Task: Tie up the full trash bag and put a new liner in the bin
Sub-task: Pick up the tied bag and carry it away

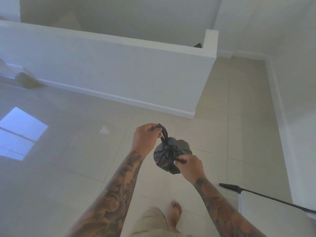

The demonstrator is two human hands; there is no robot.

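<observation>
Head: both hands (pinching) on trash bag (171, 155)

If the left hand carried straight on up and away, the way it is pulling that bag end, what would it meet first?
Probably nothing nearby: the left hand pulls the bag end toward open tiled floor; the low white wall lies farther off.

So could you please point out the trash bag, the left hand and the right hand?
trash bag (177, 147), head view, on its bulging black body.
left hand (145, 139), head view, on the back of the hand.
right hand (191, 165), head view, on the back of the hand.
</observation>
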